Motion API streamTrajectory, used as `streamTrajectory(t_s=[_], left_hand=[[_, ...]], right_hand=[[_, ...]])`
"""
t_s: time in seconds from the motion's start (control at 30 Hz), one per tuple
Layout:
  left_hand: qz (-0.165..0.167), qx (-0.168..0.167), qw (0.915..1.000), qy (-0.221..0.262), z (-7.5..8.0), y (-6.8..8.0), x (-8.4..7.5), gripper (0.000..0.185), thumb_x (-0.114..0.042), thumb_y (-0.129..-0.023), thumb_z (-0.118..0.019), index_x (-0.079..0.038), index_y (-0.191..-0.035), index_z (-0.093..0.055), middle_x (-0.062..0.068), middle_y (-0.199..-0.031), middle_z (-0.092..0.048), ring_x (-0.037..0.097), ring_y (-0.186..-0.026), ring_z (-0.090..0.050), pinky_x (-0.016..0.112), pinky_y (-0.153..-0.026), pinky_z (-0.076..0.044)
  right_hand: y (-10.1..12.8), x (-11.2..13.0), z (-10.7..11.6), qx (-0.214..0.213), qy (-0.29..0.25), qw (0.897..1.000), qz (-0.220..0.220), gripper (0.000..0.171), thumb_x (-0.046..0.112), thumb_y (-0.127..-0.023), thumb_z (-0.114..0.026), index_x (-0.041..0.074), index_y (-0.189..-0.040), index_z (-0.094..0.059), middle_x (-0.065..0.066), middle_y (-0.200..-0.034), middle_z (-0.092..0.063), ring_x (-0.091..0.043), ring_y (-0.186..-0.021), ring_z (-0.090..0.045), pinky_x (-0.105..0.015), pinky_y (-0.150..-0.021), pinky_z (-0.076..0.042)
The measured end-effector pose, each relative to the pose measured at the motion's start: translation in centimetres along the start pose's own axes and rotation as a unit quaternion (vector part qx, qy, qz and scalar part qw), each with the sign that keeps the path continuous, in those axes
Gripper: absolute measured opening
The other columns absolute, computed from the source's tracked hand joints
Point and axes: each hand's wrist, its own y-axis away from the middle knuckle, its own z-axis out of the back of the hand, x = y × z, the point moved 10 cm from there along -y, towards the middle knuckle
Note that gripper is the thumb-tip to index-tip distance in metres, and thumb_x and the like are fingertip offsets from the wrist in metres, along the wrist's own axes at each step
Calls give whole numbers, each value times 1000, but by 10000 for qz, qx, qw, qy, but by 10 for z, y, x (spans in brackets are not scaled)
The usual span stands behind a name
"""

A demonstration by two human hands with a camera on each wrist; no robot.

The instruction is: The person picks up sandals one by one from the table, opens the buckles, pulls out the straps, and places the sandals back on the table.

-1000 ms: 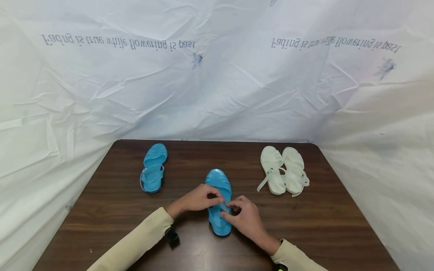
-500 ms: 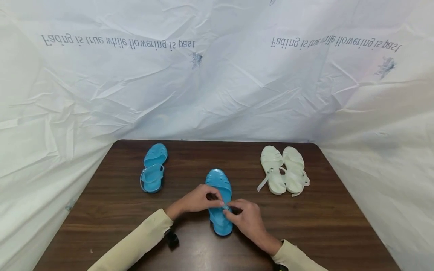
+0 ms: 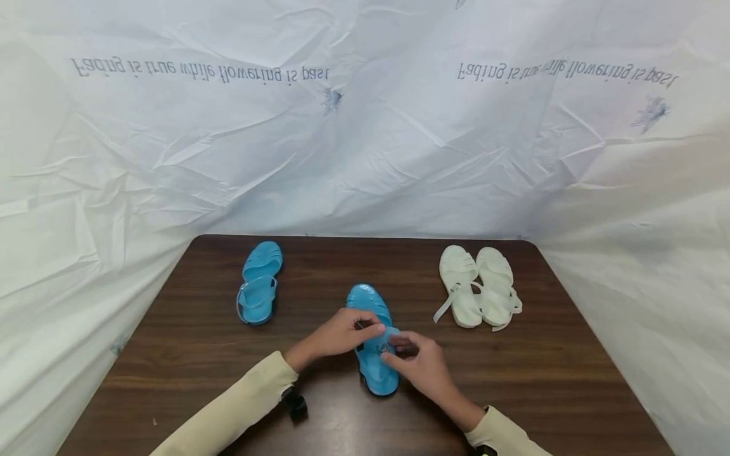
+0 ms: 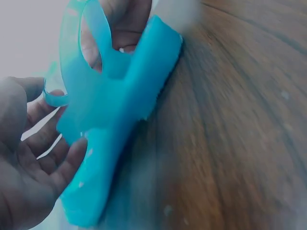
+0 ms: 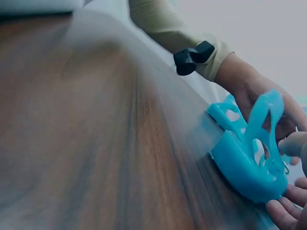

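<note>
We see the left hand [image 3: 336,335] and right hand [image 3: 419,364] close together, both pinching the strap [image 3: 386,334] of the blue sandal [image 3: 373,354] at table [image 3: 542,380] centre. A second blue sandal [image 3: 258,283] lies at 10 o'clock, well apart; the white pair [image 3: 478,287] lies at 2 o'clock.
</note>
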Motion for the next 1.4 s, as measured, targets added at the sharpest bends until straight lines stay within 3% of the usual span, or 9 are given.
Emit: streamTrajectory(t_s=[0.07,0.17,0.43,0.63,0.87,1.1,1.4], left_hand=[[-104,-34,9999,15,-1,-4,-7,34,-37,-108,-54,-12,-96,-73,1,-73,-58,8,-59,-47,24,-57,-43],[-246,-36,9997,-17,-4,-10,-15,36,-37,-107,-54,-10,-93,-72,0,-68,-54,8,-56,-46,24,-55,-41],[-353,378,9980,-375,-18,-22,-20,29,-33,-107,-57,-11,-110,-77,-3,-84,-71,3,-64,-55,21,-61,-48],[-379,515,9967,-504,-16,-19,-14,30,-28,-108,-56,-7,-112,-76,-7,-95,-72,1,-76,-62,23,-71,-54],[-65,433,9972,-605,-5,-9,-5,24,-29,-108,-54,-18,-110,-75,-11,-86,-67,4,-62,-50,22,-61,-45],[133,370,9972,-633,-1,-6,1,22,-31,-108,-55,-20,-107,-75,-4,-81,-68,5,-63,-56,23,-60,-48],[236,367,9961,-765,-1,-4,5,30,-32,-107,-56,-23,-84,-73,-10,-60,-53,3,-49,-44,21,-50,-42]], right_hand=[[3,-6,6,-25,-418,9986,-312,43,24,-83,-88,8,-120,-71,-4,-106,-75,-18,-96,-71,-25,-74,-58],[6,-8,16,-118,-590,9975,-365,49,20,-83,-88,9,-126,-67,-6,-110,-74,-22,-100,-70,-27,-73,-58],[5,-5,37,-397,-412,9983,-137,50,14,-83,-87,8,-127,-65,-9,-108,-73,-24,-97,-70,-29,-73,-58],[0,-9,43,-482,-41,9987,-147,49,18,-83,-88,7,-126,-67,-8,-111,-73,-23,-102,-69,-31,-80,-57],[-7,1,25,-83,416,9991,12,38,35,-82,-88,15,-112,-75,4,-100,-74,-12,-89,-70,-29,-77,-57],[-15,9,2,73,735,9972,154,24,40,-85,-84,24,-101,-76,13,-93,-72,-4,-82,-65,-26,-73,-55],[-18,15,-11,-13,1067,9935,389,16,38,-90,-80,24,-91,-72,14,-84,-67,-3,-77,-61,-24,-68,-52]])
